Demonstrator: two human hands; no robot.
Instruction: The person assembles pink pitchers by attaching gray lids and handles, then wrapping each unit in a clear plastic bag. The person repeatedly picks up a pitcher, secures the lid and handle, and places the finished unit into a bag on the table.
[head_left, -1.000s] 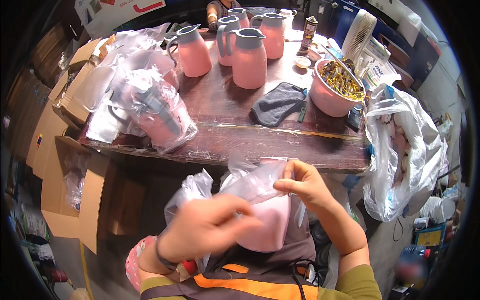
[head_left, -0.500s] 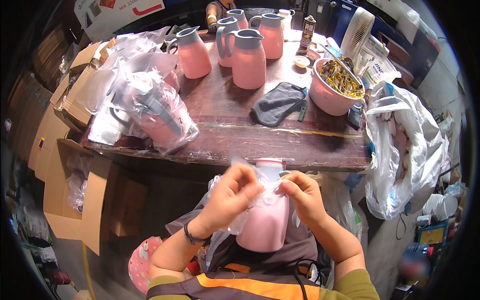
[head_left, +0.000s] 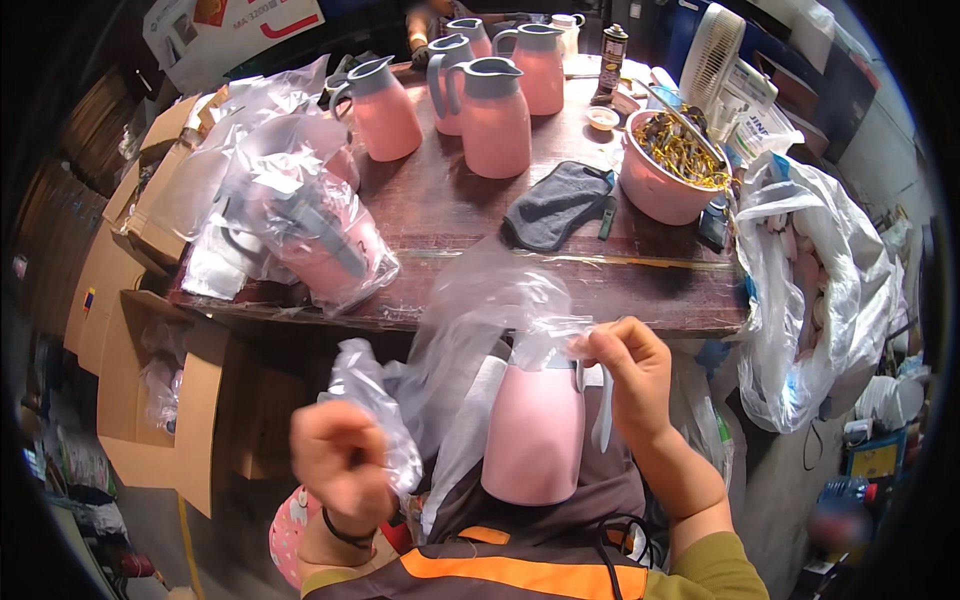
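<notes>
My right hand point(head_left: 635, 365) has thumb and forefinger together, clamped on thin clear film point(head_left: 547, 340) at the neck of the pink jug point(head_left: 533, 435). The jug stands upright in my lap, near side of the table point(head_left: 440, 220): smooth satin body, rounded shoulders, narrowing toward the top. A slim pale grey handle point(head_left: 605, 415) shows at its right. My left hand point(head_left: 340, 455), motion-blurred, is curled at the near left beside a glossy, crumpled plastic bag point(head_left: 365, 375); I cannot tell whether its fingers grip anything. The tabletop is dark, scuffed and reddish-brown; a soft grey cloth point(head_left: 558, 205) lies on it.

Relative to half a second earlier: left hand shifted from beside the right hand to lower left; film, previously bunched over the jug's shoulder, now billows upward and left.
</notes>
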